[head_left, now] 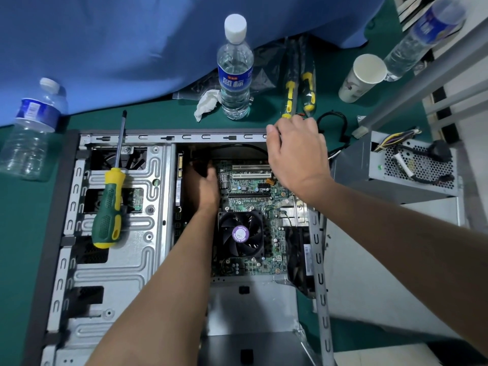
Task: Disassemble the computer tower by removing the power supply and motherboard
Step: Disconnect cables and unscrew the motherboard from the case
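Reading "PCI-E": motherboard (253, 196) silkscreen.

left arm: bare forearm reaches forward and down
left hand (202, 184): back up, fingers curled under, tips hidden; grip can't be judged
right arm: extends in from the right
right hand (297, 151): raised, palm down, fingers bent loosely, holding nothing visible

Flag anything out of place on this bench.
A screwdriver lies loose on the case's drive cage, where it could slide. Capped water bottles stand close behind the open case. Nothing looks spilled or damaged.
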Tool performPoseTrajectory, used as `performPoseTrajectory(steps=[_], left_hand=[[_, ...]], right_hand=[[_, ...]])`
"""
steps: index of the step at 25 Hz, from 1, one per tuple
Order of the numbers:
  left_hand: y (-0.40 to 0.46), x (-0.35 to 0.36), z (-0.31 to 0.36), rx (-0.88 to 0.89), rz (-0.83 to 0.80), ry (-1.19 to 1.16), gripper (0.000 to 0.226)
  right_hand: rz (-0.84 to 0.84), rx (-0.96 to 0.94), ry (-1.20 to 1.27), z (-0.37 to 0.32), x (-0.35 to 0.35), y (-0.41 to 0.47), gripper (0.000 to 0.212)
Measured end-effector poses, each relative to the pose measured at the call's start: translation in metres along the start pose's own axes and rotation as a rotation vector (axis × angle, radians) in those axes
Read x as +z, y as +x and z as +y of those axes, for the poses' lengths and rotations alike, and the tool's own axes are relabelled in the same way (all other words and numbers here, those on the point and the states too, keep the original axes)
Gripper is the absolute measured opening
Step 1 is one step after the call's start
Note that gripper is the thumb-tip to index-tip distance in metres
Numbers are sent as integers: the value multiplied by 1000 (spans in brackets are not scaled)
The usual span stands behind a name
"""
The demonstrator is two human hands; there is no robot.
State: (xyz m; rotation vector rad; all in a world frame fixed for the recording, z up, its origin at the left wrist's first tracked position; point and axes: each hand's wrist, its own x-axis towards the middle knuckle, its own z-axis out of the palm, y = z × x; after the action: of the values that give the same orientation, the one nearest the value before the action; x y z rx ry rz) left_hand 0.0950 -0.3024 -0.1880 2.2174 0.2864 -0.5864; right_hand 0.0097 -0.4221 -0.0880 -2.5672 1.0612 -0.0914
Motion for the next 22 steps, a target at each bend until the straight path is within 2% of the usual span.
performPoseTrajectory(steps=[3,6,11,16,19,22], left_hand=[[-5,-4,4,-3,-5,-46,27],[-4,-8,5,68,47,-29,48],[1,-4,-1,127,64,-16,50],[3,1,-5,98,56,-43,55],[8,3,-7,106,77,-81,49],[7,3,-5,75,84,-90,55]], right_hand=[[0,2,0,-1,-1,1,41],[-2,3,-8,-1,-1,0,41],[-3,4,-5,-1,-1,0,40],[1,6,-11,-1,0,0,40],[2,4,-10,-1,0,0,40],[6,6,-4,0,0,0,40]])
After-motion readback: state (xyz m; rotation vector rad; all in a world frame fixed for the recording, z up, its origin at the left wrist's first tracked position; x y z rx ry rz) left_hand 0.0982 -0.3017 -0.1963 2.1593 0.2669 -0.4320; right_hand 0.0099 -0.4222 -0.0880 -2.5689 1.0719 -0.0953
